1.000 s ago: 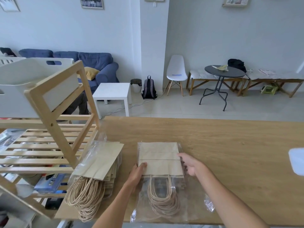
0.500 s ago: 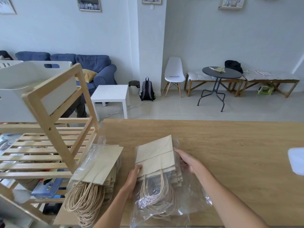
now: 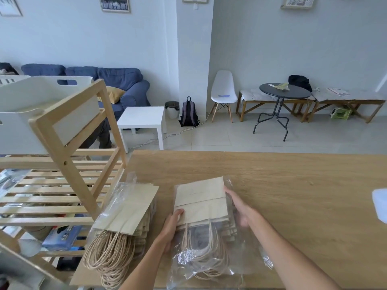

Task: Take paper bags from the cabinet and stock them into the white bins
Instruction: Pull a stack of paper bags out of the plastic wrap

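left hand (image 3: 170, 228) grips left edge of bag stack (image 3: 202, 203), thumb on top | right hand (image 3: 240, 208) holds its right side inside plastic wrap (image 3: 211, 262) | near edge of table (image 3: 293, 185) | second bag stack (image 3: 127, 212) at near-left corner | white bin (image 3: 31, 97) on rack (image 3: 67, 164) beyond left edge

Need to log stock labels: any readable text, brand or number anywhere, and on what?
None can be read.
Paper bags: a faint line of print, too small.
Blue box under the rack: white marks, blurred.
Wall pictures: no legible words.
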Motion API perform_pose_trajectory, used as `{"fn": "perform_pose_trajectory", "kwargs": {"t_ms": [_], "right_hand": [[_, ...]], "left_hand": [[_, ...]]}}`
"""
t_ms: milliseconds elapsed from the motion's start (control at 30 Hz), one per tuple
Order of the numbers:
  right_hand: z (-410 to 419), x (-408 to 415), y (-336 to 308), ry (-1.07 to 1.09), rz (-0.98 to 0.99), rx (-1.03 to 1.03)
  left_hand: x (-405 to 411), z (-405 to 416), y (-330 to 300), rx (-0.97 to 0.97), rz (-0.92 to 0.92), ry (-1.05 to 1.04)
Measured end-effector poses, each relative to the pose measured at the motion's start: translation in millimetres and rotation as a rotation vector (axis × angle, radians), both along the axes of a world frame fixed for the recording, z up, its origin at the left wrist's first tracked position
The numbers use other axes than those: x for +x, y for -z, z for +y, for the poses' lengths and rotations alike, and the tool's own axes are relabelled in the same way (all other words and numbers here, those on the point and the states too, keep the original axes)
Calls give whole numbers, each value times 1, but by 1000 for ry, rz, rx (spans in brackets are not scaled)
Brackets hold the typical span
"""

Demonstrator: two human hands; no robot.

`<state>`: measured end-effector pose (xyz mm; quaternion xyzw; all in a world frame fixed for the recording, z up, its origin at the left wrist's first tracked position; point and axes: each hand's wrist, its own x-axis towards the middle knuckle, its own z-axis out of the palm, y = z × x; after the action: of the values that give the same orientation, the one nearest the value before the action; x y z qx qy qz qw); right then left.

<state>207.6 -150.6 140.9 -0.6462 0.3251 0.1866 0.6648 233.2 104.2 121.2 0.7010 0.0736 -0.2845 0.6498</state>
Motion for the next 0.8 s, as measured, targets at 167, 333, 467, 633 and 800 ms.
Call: {"fn": "perform_pose_trajectory", "kwargs": {"t_ms": [167,333,467,633,800], "right_hand": [[10,-6,-12,-50,40,-53],[19,-10,-27,96,-17,65],[22,-8,-21,42,3,-22],[21,-7,-20,-80,42,-94],[27,-4,-24,-161,96,-150]], "left_hand": [[0,2,6,4,4,19],[3,1,3,24,0,3],[1,2,1,29,18,-2],[4,2,5,49,14,-3],[5,3,9,43,36,-4]]}}
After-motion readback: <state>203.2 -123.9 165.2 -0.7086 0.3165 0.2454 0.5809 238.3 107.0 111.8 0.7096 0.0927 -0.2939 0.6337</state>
